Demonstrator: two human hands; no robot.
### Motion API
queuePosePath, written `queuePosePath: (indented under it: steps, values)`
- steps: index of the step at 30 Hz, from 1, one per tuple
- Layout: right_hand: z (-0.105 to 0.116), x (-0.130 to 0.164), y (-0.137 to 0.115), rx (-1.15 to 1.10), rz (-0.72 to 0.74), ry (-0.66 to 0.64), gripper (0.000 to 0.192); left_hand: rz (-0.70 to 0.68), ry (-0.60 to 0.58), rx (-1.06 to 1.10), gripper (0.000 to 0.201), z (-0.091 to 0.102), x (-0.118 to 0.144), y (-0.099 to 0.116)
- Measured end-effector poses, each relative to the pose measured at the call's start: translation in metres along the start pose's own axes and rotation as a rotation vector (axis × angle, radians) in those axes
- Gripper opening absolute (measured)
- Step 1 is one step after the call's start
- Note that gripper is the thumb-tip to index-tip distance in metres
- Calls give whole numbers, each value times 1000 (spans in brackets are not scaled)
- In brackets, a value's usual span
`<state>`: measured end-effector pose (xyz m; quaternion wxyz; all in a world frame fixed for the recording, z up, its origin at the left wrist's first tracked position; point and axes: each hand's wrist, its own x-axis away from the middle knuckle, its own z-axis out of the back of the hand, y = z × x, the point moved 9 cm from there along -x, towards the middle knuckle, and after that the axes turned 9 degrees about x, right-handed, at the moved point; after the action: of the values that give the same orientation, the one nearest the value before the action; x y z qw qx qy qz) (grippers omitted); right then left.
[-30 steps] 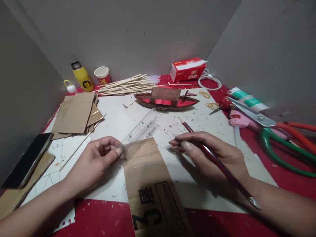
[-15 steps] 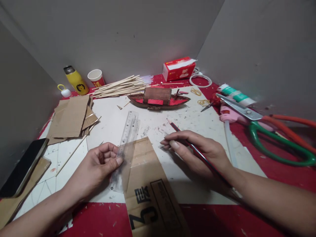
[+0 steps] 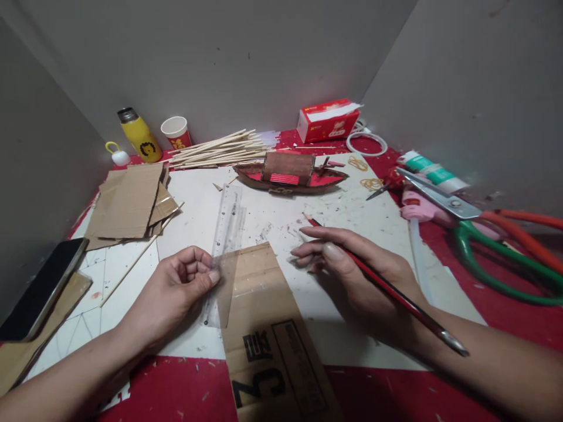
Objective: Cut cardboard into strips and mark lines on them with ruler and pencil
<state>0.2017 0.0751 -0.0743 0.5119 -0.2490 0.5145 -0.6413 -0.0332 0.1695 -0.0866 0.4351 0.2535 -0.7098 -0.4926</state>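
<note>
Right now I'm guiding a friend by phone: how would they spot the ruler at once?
Start at the white board covering the red table, then find the printed cardboard strip at its near edge. The ruler lies along that strip's left edge, pinched by the left hand. It is the only see-through thing there: a clear plastic bar with printed marks.

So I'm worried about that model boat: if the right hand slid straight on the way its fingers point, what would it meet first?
The right hand, holding the pencil, points left, not toward the boat. It would probably first meet the cardboard strip, then the ruler held by the left hand.
</note>
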Motion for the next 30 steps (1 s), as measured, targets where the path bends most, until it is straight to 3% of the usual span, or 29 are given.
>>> queuePosePath:
  steps: [12, 19, 21, 25, 28, 30]
  values:
    - [-6, -2, 0, 7, -1, -72, 25, 79, -80, 46, 40, -20, 7, -13]
    - [-6, -1, -5, -19, 44, -71, 33, 113, -117, -173, 39, -22, 9, -20]
    - [-5, -1, -8, -14, 11, -58, 34, -11, -114, -344, 41, -22, 13, -9]
    - [1, -4, -16, 16, -124, -57, 33, -556, -65, -767, 30, -32, 34, 36]
    - [8, -10, -31, 53, -115, -104, 34, -794, -191, -918, 10, -47, 44, 42]
    - [11, -15, -39, 76, -88, -128, 40, -879, -264, -962, 16, -51, 43, 38]
